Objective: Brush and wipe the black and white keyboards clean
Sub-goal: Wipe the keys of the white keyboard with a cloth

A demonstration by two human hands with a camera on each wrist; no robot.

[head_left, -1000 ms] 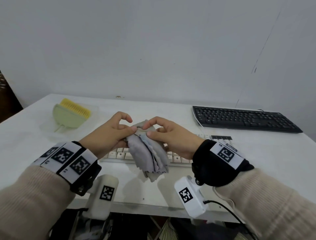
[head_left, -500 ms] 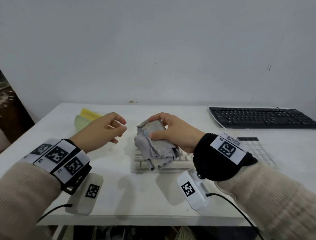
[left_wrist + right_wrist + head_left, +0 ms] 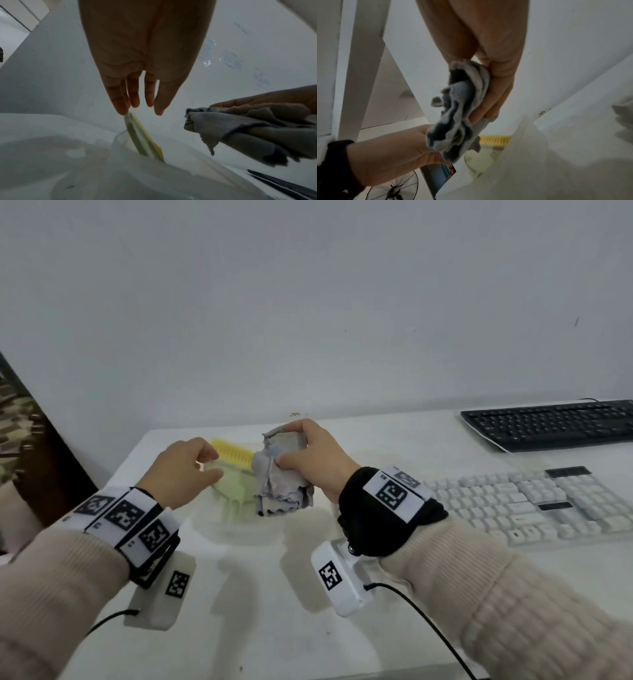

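Observation:
My right hand (image 3: 291,445) grips a crumpled grey cloth (image 3: 281,484) above the table's left part; the right wrist view shows its fingers (image 3: 488,106) curled round the cloth (image 3: 458,108). My left hand (image 3: 212,464) hovers with relaxed fingers over a pale green brush with yellow bristles (image 3: 233,455). In the left wrist view my fingertips (image 3: 123,111) sit at the brush's top edge (image 3: 142,136); whether they touch it I cannot tell. The white keyboard (image 3: 531,505) lies to the right. The black keyboard (image 3: 555,422) lies behind it.
The brush stands in a shallow clear plastic container (image 3: 219,525) at the table's back left. The white wall runs close behind the table. A dark board leans at the far left (image 3: 34,446). Bare tabletop (image 3: 257,594) lies in front of the hands.
My left hand let go of the cloth and moved left to the brush. My right hand carried the cloth left, off the white keyboard and over to the container.

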